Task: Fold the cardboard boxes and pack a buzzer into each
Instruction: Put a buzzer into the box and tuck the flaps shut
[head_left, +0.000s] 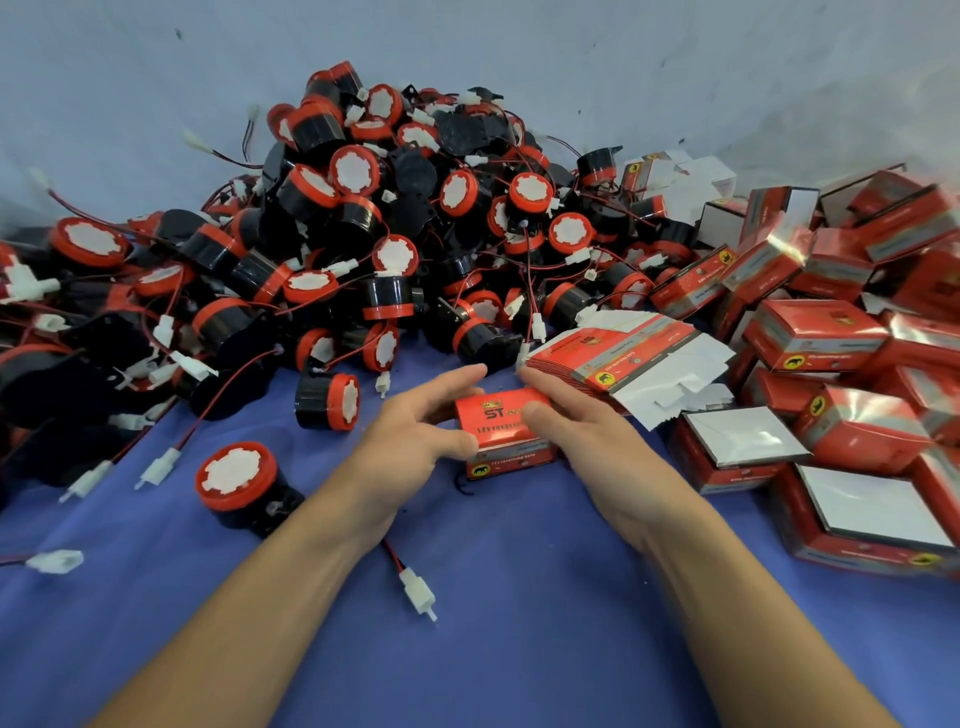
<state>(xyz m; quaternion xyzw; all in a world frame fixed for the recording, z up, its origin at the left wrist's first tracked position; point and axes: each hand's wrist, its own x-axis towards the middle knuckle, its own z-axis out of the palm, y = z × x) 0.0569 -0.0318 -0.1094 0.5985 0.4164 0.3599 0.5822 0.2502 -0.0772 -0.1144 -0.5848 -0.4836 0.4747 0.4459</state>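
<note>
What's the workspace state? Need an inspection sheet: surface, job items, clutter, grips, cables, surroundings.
Surface: blue cloth, wrinkled, under everything.
Job's things: small red printed cardboard box at centre; stack of flat red-and-white cardboard blanks just behind the right grip; heap of round black-and-red plastic buzzers at back left; pile of folded red boxes on the right.
Clutter: loose buzzer beside the left forearm, apart from the heap.
Grips: left grip and right grip both hold the small box, thumbs on it.
Cables: red-and-black leads tangle through the heap; one white plastic connector lies by the left forearm.
Surroundings: pale grey backdrop; nothing else seen.
</note>
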